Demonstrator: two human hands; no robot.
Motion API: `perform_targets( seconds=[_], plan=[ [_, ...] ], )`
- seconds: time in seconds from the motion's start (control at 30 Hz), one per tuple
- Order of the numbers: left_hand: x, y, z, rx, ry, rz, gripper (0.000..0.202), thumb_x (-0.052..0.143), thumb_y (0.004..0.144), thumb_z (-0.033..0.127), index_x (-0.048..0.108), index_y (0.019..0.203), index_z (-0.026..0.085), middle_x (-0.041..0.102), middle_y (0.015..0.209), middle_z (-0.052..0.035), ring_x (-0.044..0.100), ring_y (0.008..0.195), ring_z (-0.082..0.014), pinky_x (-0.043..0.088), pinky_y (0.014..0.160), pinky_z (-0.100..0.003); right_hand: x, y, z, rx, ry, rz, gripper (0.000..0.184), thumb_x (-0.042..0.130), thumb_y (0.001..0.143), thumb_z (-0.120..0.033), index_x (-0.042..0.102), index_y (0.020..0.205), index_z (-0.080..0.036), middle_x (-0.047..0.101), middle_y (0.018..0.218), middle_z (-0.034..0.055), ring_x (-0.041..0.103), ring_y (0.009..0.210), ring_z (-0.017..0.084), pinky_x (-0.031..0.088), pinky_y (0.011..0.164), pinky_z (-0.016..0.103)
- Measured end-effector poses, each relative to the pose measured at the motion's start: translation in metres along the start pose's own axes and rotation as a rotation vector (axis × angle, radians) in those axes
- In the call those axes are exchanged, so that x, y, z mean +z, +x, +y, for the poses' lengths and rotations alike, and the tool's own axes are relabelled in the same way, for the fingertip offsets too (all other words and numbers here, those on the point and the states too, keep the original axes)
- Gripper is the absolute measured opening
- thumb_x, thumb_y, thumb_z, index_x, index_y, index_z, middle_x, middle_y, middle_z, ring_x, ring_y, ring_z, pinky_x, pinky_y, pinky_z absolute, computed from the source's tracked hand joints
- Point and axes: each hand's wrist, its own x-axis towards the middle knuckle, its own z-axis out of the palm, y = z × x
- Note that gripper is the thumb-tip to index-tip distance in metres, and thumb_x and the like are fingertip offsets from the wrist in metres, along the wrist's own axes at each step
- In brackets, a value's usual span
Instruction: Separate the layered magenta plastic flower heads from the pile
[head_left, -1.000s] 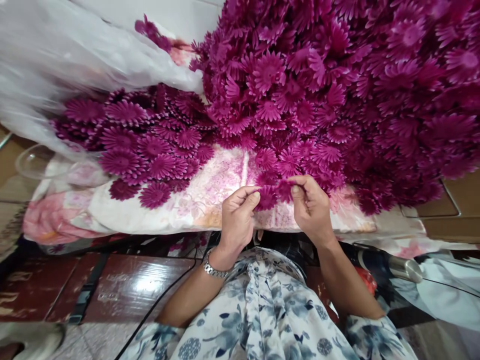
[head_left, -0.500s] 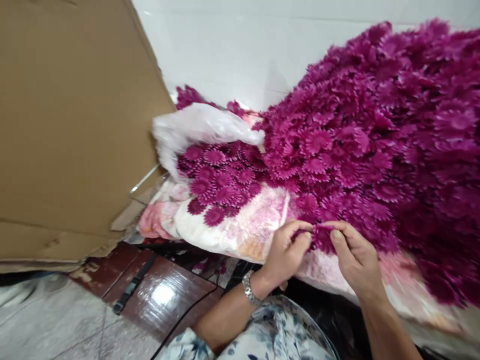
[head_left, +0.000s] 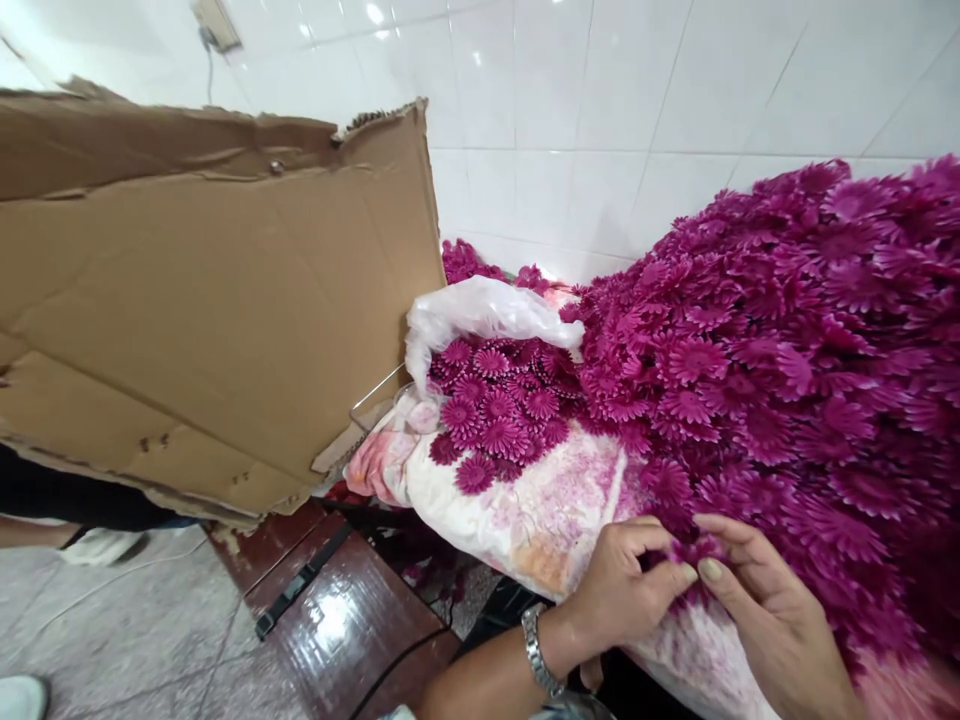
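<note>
In front of me a small magenta artificial flower (head_left: pixel 694 552) is held between my two hands, partly hidden by the fingers. My left hand (head_left: pixel 626 585), with a metal watch on its wrist, pinches the flower's left side between thumb and forefinger. From the other side, my right hand (head_left: pixel 780 605) has its thumb and forefinger on the flower's right edge, thumbtips almost meeting. Just beyond and to the right rises a large heap of the same flowers (head_left: pixel 750 380). A smaller bunch of flowers (head_left: pixel 499 410) spills from a white plastic bag (head_left: pixel 487 308) further left.
A floral cloth (head_left: pixel 555 510) with magenta stains lies under the flowers. On the left stands a big cardboard sheet (head_left: pixel 225 300), with a bent metal wire (head_left: pixel 375 392) by its corner. Below are a brown wooden surface (head_left: pixel 337 610) and a black strap (head_left: pixel 304 582). Another person's foot (head_left: pixel 101 545) shows at left.
My view has swung left and up, so more wall and cardboard show. Both hands stay at the flower; the fingertips have come closer together around it.
</note>
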Motion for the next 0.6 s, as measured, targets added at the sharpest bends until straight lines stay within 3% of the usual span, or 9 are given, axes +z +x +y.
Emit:
perform_targets(
  seconds=[0.13, 0.23, 0.47, 0.6],
  plan=[
    [-0.003, 0.0, 0.0, 0.081, 0.086, -0.074, 0.018, 0.057, 0.071, 0.018, 0.049, 0.055, 0.015, 0.043, 0.059, 0.0021, 0.041, 0.059, -0.009, 0.032, 0.058, -0.022, -0.004, 0.001, -0.006, 0.008, 0.029, -0.075, 0.026, 0.075, 0.066, -0.038, 0.067, 0.083, -0.02, 0.064, 0.073, 0.0021, 0.062, 0.067, 0.012, 0.053, 0.06, 0.014],
    [-0.002, 0.001, 0.0, 0.094, 0.173, -0.065, 0.017, 0.055, 0.07, 0.011, 0.049, 0.054, 0.015, 0.044, 0.059, 0.0025, 0.042, 0.06, -0.0086, 0.031, 0.057, -0.022, -0.004, 0.0, -0.008, -0.107, -0.003, -0.068, 0.019, 0.072, 0.07, -0.036, 0.064, 0.07, -0.019, 0.06, 0.067, 0.0004, 0.06, 0.062, 0.011, 0.052, 0.059, 0.013],
    [-0.001, 0.002, 0.01, 0.03, 0.192, -0.044, 0.006, 0.058, 0.069, 0.014, 0.064, 0.067, 0.015, 0.055, 0.065, 0.0002, 0.048, 0.065, -0.0112, 0.038, 0.064, -0.022, -0.007, -0.003, -0.002, -0.452, -0.321, 0.021, 0.01, 0.06, 0.08, -0.027, 0.065, 0.082, -0.019, 0.062, 0.071, 0.0013, 0.061, 0.061, 0.012, 0.052, 0.056, 0.014],
    [0.001, 0.004, 0.012, -0.001, 0.177, -0.022, 0.009, 0.059, 0.07, 0.015, 0.068, 0.073, 0.014, 0.06, 0.07, -0.0023, 0.053, 0.069, -0.0128, 0.041, 0.068, -0.024, -0.005, -0.001, -0.006, -0.609, -0.478, 0.063, 0.011, 0.055, 0.083, -0.023, 0.06, 0.073, -0.019, 0.057, 0.063, -0.0006, 0.057, 0.056, 0.01, 0.05, 0.053, 0.014]
  ],
)
